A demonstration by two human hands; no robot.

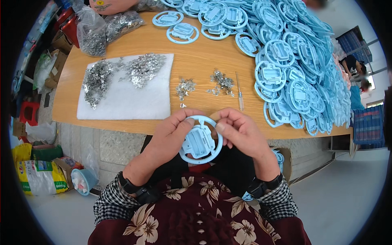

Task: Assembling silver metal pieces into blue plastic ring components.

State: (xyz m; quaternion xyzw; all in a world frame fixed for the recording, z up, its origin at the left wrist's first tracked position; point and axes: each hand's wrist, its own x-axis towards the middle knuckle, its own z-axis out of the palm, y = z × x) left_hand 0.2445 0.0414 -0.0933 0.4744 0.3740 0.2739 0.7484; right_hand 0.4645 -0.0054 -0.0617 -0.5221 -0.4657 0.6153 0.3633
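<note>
The pale blue ring part (pixel 201 140) is clamped between both hands, left (pixel 171 132) and right (pixel 241 130), near the counter (pixel 196 61); it should be kept level so its centre stays accessible.

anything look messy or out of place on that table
Nothing looks damaged. The small metal clips spread loosely over the white pad, with two little clusters on bare wood. The light blue ring parts lie in a loose heap running to the table's right edge.

Too small to tell apart: single pieces in the metal clip heaps (pixel 122 75); pile of light-blue rings (pixel 302 61) cut off at top edge; fingertips hidden behind held ring (pixel 201 141)
</note>
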